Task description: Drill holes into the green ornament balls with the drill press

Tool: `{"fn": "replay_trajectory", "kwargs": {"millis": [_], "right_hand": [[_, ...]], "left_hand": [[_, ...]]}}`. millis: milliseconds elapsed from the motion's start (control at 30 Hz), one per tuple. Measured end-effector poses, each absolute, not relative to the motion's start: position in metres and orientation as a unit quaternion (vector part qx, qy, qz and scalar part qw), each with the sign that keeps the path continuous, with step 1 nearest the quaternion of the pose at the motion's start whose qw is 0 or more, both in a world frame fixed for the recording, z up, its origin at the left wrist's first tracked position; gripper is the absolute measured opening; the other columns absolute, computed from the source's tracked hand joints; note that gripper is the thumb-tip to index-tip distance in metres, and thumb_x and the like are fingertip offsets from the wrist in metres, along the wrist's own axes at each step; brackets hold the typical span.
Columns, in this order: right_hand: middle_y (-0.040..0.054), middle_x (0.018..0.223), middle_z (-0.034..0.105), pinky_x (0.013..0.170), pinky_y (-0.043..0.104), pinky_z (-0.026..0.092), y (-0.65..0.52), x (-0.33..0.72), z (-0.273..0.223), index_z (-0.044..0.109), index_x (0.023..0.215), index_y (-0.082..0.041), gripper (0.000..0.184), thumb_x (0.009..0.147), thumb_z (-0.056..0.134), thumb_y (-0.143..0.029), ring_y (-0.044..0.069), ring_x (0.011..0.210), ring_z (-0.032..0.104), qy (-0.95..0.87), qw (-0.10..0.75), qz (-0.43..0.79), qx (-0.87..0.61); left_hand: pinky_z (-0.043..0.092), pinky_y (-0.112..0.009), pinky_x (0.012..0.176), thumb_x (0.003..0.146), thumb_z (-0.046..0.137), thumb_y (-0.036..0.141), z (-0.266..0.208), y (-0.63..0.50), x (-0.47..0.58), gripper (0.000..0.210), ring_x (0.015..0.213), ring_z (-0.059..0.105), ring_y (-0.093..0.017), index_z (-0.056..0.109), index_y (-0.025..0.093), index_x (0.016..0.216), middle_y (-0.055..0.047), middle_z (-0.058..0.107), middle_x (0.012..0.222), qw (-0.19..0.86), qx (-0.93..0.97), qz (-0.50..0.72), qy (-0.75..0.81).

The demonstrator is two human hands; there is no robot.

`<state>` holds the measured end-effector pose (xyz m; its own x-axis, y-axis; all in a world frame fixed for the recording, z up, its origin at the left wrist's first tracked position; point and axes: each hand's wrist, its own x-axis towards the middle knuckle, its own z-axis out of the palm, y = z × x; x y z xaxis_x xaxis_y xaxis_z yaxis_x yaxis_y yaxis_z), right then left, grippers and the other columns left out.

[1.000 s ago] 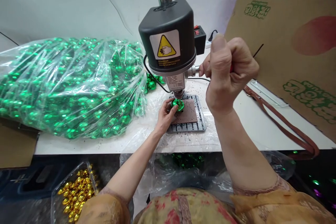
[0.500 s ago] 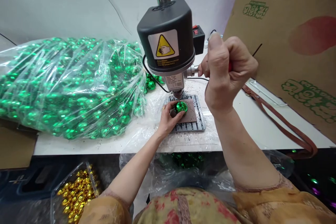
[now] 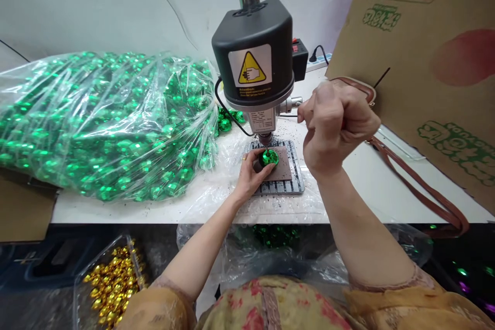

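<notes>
My left hand (image 3: 252, 171) pinches a shiny green ball (image 3: 270, 158) between thumb and fingers. The ball rests on a brown pad (image 3: 283, 165) over the slotted metal base (image 3: 297, 184) of a small drill press (image 3: 253, 51). Directly above the ball is the drill's chuck (image 3: 265, 137); the bit reaches down to the ball's top, though how deep it goes I cannot tell. My right hand (image 3: 335, 126) is closed around the press's feed handle at its right side; the fist hides most of the handle, and its silver hub (image 3: 291, 104) shows.
A clear plastic bag (image 3: 108, 129) of green balls fills the table's left side. At right stand a large cardboard box (image 3: 417, 77) and a brown strap (image 3: 421, 185). Dark shavings dot the white table (image 3: 116, 211). Below left, a clear bin holds gold balls (image 3: 114, 286).
My right hand has come down with the feed handle, uncovering a plug and strap behind it. My left hand still holds the ball under the drill. The view has shifted slightly.
</notes>
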<state>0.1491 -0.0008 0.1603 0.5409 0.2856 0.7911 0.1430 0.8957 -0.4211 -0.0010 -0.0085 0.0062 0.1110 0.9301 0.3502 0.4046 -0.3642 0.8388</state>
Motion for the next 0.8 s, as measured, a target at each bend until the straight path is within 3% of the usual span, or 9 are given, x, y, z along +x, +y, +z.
{"fn": "replay_trajectory", "kwargs": {"millis": [333,800], "right_hand": [[-0.0058,0.048,0.022,0.045,0.030,0.026,0.005,0.148,0.148,0.020,0.058,-0.021,0.054,0.091,0.060,-0.038,0.007,0.043,0.025,-0.474,0.864,0.022,-0.170],[-0.0054,0.048,0.026,0.042,0.027,0.031,0.008,0.148,0.133,0.020,0.056,-0.018,0.055,0.089,0.061,-0.031,0.006,0.043,0.027,-0.472,0.872,-0.006,-0.132]], "left_hand": [[0.049,-0.041,0.095,0.084,0.078,0.045,0.009,-0.010,0.000,0.043,0.108,0.060,-0.026,0.066,0.026,0.121,-0.008,0.067,0.110,0.285,0.688,0.456,0.487],[0.047,-0.042,0.098,0.084,0.079,0.042,0.009,-0.011,0.000,0.042,0.109,0.060,-0.027,0.066,0.026,0.121,-0.008,0.067,0.111,0.295,0.683,0.460,0.485]]}}
